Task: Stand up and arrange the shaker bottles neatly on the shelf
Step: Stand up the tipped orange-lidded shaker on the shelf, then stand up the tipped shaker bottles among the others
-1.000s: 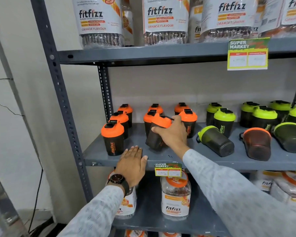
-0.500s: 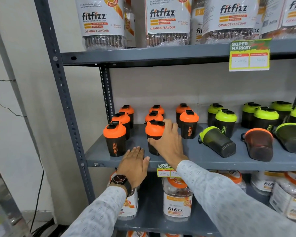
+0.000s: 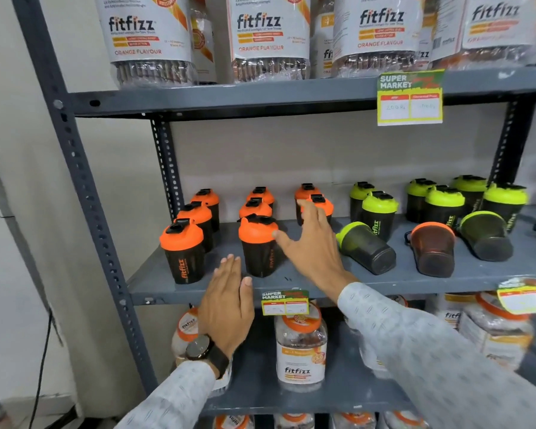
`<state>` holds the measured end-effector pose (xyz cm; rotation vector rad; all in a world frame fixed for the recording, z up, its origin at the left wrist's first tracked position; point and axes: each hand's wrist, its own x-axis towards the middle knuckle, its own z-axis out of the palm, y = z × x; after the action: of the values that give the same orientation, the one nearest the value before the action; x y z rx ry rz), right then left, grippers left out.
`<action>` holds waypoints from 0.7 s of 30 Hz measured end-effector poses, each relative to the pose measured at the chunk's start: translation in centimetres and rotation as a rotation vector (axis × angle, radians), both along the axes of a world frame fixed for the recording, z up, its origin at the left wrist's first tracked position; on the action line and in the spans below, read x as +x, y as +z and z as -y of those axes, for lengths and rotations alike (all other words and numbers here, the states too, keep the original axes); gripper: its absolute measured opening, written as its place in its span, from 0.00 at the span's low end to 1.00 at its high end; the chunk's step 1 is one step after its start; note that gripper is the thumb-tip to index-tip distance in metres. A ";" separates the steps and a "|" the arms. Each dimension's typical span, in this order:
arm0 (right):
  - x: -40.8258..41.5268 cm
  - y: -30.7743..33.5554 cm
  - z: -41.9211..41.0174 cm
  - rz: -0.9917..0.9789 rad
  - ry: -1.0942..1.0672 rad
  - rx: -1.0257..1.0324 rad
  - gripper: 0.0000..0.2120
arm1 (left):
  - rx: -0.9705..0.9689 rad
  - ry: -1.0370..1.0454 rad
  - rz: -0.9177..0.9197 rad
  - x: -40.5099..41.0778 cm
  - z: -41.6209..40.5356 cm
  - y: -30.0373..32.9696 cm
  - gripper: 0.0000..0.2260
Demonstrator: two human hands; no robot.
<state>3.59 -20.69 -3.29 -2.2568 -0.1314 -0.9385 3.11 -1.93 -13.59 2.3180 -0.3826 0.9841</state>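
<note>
Shaker bottles part-arranged on the middle shelf [image 3: 291, 287].

Nearest, the left hand [image 3: 229, 300] rests flat and empty on the shelf edge; the right hand [image 3: 314, 247], fingers spread and holding nothing, hovers beside an upright orange bottle [image 3: 258, 246]. Beyond, a green bottle [image 3: 365, 247], a brown one [image 3: 433, 249] and another green one [image 3: 485, 236] lie toppled. The likely next move is grasping the nearest toppled bottle and righting it.
</note>
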 end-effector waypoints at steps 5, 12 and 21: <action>-1.2 1.5 6.7 0.077 -0.086 -0.023 0.27 | 0.297 -0.194 0.013 -2.0 7.2 0.3 0.25; -2.1 2.5 18.1 -0.089 -0.261 -0.088 0.18 | 0.562 -0.053 -0.220 1.1 12.8 1.2 0.28; -0.9 1.8 26.7 -0.546 -0.648 0.211 0.47 | 0.590 -0.001 -0.259 1.2 12.4 1.0 0.35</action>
<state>2.72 -47.34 -1.50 -2.2915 0.9389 -0.5568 4.34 -14.30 -12.62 2.9255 -0.6314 0.6050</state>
